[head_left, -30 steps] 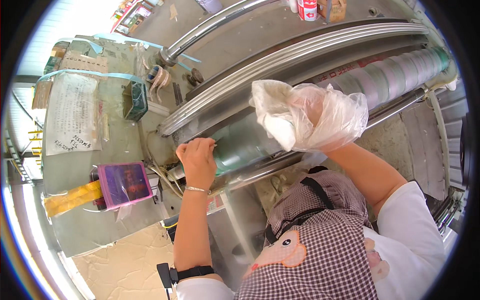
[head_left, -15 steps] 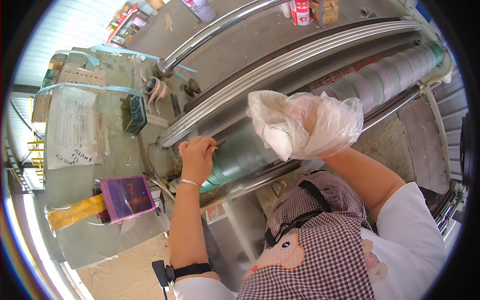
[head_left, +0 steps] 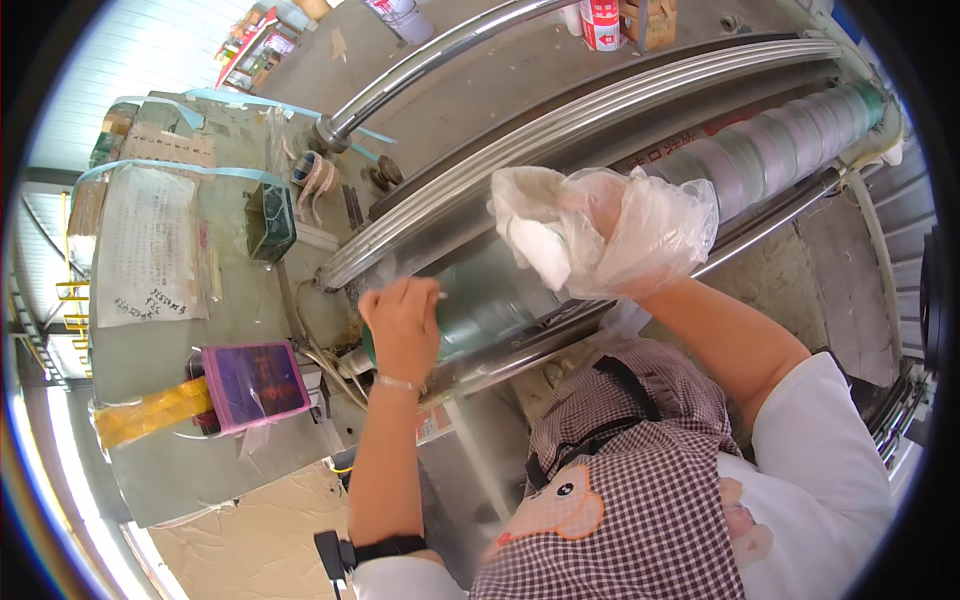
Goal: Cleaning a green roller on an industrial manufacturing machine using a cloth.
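Note:
My left hand (head_left: pixel 402 330) is at the near-left end of a long roller (head_left: pixel 480 305) wrapped in greenish clear film. Its fingers are curled in a pinch, with a tiny pale bit showing at the tips; what it belongs to is too small to make out. Over the roller's middle is my right hand (head_left: pixel 597 200), seen through a crumpled clear plastic bag (head_left: pixel 655 235) gathered around it. A white wad like cloth (head_left: pixel 535 245) sticks out on the bag's left side. The bag blurs the right fingers, which look bent around it.
Ridged metal bars (head_left: pixel 590 125) run behind the roller, and a steel rod (head_left: pixel 740 250) runs along its near side. A machine housing (head_left: pixel 240 330) at left carries a pink-framed panel (head_left: pixel 258 385), a green box (head_left: pixel 272 222) and a paper sheet (head_left: pixel 150 245).
My left hand has shifted slightly right and down along the roller's end. The right hand with the bag has moved a little up and left.

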Motion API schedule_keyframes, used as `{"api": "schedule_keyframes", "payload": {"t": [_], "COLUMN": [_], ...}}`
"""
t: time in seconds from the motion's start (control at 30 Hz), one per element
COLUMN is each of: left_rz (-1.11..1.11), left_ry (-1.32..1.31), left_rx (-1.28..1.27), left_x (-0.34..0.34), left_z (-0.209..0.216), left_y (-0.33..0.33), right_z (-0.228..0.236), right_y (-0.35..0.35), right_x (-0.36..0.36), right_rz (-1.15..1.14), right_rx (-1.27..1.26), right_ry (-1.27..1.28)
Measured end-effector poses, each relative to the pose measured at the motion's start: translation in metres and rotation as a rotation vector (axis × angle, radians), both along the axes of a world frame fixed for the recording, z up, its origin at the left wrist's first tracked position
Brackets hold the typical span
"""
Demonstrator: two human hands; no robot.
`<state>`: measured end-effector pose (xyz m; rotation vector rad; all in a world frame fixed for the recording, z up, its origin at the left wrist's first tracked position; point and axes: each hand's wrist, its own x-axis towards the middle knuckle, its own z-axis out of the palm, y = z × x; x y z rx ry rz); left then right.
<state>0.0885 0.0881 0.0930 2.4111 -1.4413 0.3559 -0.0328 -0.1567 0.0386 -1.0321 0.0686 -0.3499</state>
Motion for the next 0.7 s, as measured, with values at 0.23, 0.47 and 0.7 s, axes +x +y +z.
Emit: {"api": "schedule_keyframes", "payload": {"t": [0.23,0.47,0.7], "left_rz": [-0.052,-0.055,-0.042], "left_ry": [0.004,-0.099,0.048], "left_rx": [0.073,0.189,0.08], "left_x": [-0.008,-0.058,0.022], "left_z": [-0.004,-0.014,-0.008], "left_y": [0.005,0.036,-0.003], "right_z": [0.002,-0.006,-0.017], "right_y": [-0.01,-0.006,-0.017], "right_x": [0.009,0.015,0.011], "right_rz": [0.085,0.11,0.134], "right_rx": [0.067,0.097,0.224], "right_ry": [-0.014,-0.013,-0.009]}}
